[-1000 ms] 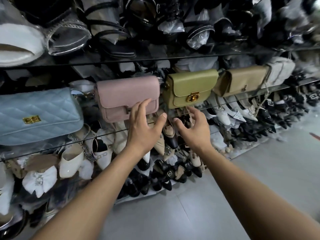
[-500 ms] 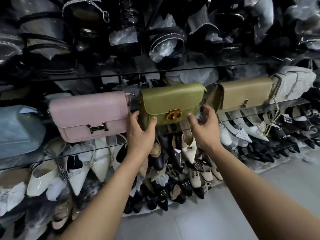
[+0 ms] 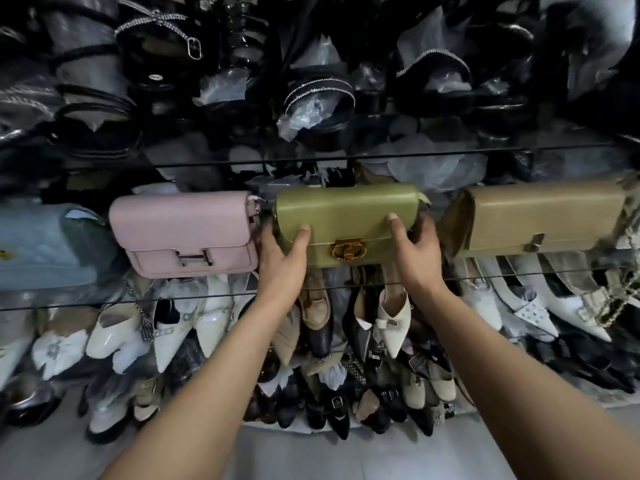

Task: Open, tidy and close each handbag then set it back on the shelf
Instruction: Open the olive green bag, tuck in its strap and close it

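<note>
Glass shelf runs across mid frame, with shoes stacked above and below it. Four bags show on it: a blue quilted bag at far left, then pink handbag, green handbag at centre and tan handbag at right.

Grip: left hand holds the green bag's left end and right hand its right end. Each thumb lies on the front flap. The other fingers curl round behind the ends, mostly hidden.

Status: green bag stands on the shelf with its flap down and gold clasp fastened. Opening, tidying, closing and re-shelving are all pending for it. Pink bag is shut and upright just left of it, likely finished. Tan bag is also shut, probably next in line.

Change: one second ago the left hand is at the pink bag's lower edge and the right hand hangs free below the green one. Half a second ago both hands only touch the green bag's lower corners, fingers spread. Now both are clamped on its ends, and the bag sits centred in view.
</note>
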